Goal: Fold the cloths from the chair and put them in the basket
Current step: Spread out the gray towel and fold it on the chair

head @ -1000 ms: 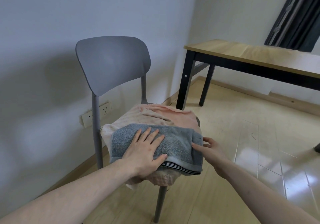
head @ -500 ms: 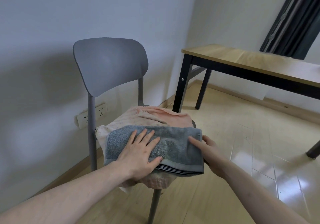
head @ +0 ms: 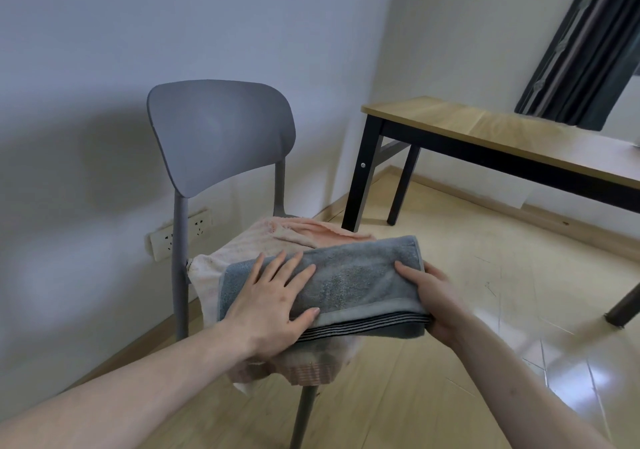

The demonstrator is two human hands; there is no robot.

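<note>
A folded grey-blue towel (head: pixel 356 278) with a dark striped hem lies on top of pinkish cloths (head: pixel 242 244) on the seat of a grey chair (head: pixel 218 133). My left hand (head: pixel 273 299) lies flat on the towel's left half, fingers spread. My right hand (head: pixel 429 296) grips the towel's right end, thumb on top and fingers underneath, and that end is raised a little off the pile. No basket is in view.
A wooden table (head: pixel 502 136) with black legs stands to the right by the wall, dark curtains (head: pixel 588 43) behind it. A wall socket (head: pixel 180 233) sits low behind the chair. Pale wooden floor (head: pixel 485 310) stretches to the right of the chair.
My right hand has closed around the towel's right end and lifted it slightly. The left hand stays pressed on the towel. The view has shifted a little.
</note>
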